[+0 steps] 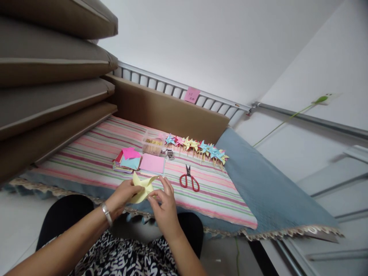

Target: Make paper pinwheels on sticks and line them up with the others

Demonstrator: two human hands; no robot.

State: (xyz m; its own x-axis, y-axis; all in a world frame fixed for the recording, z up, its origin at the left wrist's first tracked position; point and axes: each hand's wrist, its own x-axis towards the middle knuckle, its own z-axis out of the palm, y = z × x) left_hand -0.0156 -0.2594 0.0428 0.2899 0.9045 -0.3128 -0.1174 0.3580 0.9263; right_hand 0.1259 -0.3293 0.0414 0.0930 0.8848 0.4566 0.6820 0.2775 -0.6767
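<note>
A pale yellow paper pinwheel (pixel 147 183), its corners curled toward the middle, is held between my two hands at the near edge of the striped cloth. My left hand (pixel 124 194) pinches it from the left, thumb pressed near the centre. On the other side, the thumb and fingers of my right hand (pixel 164 197) are closed on a lower right blade. Beyond my hands are a stack of coloured paper (pixel 130 163) with a bright pink cut piece on top, and a pad of pink paper (pixel 152 163). Red-handled scissors (pixel 189 179) lie to the right, blades slightly apart.
A clear plastic box (pixel 152 145) of thin wooden sticks stands behind the paper. Several finished pinwheels (pixel 198 145) on sticks lie in a row beside it. Stacked cushions (pixel 57 84) rise at left. A brown board (pixel 172 115) leans at the back against a white rail.
</note>
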